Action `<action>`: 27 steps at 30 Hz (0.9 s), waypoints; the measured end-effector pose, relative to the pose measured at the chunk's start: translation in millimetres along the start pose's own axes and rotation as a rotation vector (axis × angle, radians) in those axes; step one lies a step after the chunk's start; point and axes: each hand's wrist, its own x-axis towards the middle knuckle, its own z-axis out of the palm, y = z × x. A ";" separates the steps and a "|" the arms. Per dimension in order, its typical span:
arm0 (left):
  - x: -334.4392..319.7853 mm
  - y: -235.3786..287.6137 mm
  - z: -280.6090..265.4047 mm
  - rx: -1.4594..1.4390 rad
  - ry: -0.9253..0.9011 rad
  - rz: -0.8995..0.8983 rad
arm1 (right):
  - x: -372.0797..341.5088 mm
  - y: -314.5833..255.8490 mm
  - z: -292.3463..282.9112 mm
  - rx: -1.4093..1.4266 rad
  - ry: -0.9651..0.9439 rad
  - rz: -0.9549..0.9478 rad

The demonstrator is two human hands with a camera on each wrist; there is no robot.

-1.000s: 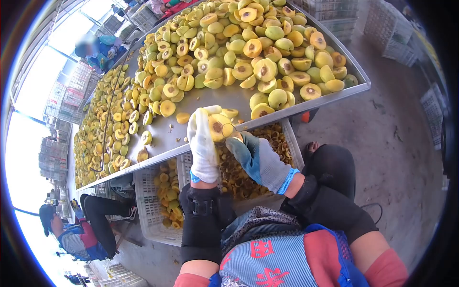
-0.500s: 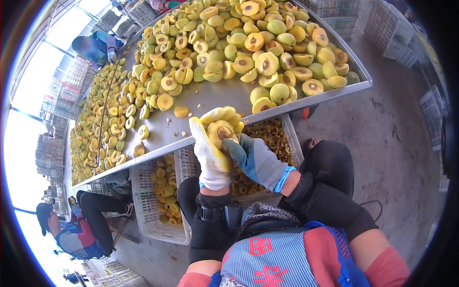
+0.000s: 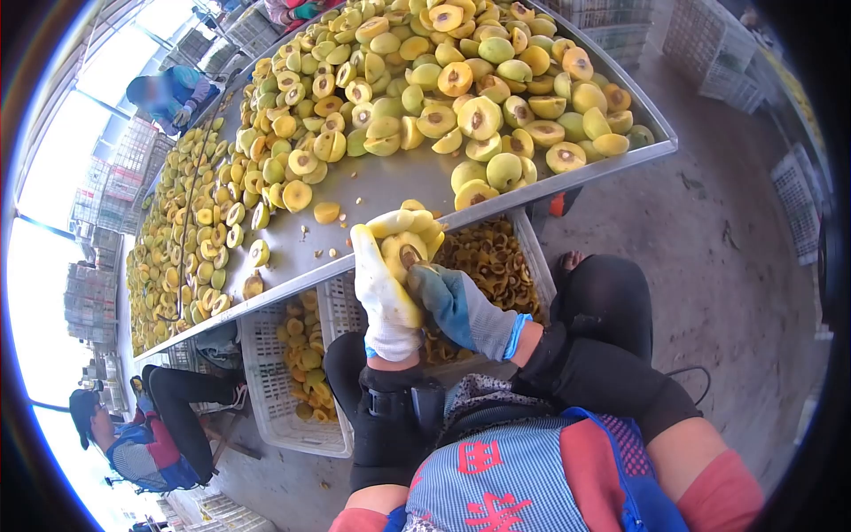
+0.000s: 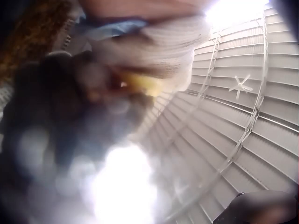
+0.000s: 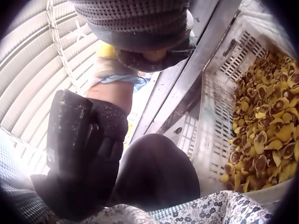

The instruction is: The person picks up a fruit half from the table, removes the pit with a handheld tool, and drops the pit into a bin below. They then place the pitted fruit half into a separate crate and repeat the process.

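In front of the metal table my left hand [image 3: 381, 288], in a white and yellow glove, cups a halved yellow peach [image 3: 401, 250], cut face toward me with its brown pit area showing. My right hand [image 3: 461, 306], in a grey and blue glove, has its fingers curled at that cut face. A thin curved wire tool showed in it earlier; the fingers now hide it. The left wrist view is blurred, with the white glove [image 4: 159, 51] near the top. Grey knit glove [image 5: 135, 23] fills the top of the right wrist view.
Peach halves [image 3: 479, 120] lie heaped on the metal table [image 3: 355, 191]. Below its edge stand a white crate [image 3: 266, 381] with peach pieces and another crate [image 5: 217, 126] of brown-centred scraps. Other people [image 3: 133, 443] work along the table's left. Stacked crates [image 3: 709, 53] stand behind.
The left hand has turned to cup the peach half, and the right fingers have moved down over its cut face. The thin tool seen a second ago is hidden now.
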 end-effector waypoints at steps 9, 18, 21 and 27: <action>3.6 3.2 -12.0 0.113 -0.172 -0.041 | 4.1 8.3 -5.9 -0.120 0.101 -0.029; 8.2 -13.0 -20.6 -0.223 -0.226 0.111 | -2.0 -2.0 -1.5 -0.047 0.079 0.047; 7.8 -17.0 -24.0 -0.264 -0.220 0.140 | -3.9 2.3 2.9 0.036 0.062 0.031; 2.0 -3.1 -21.7 -0.116 -0.292 0.226 | -10.0 -19.2 2.3 0.231 -0.083 0.393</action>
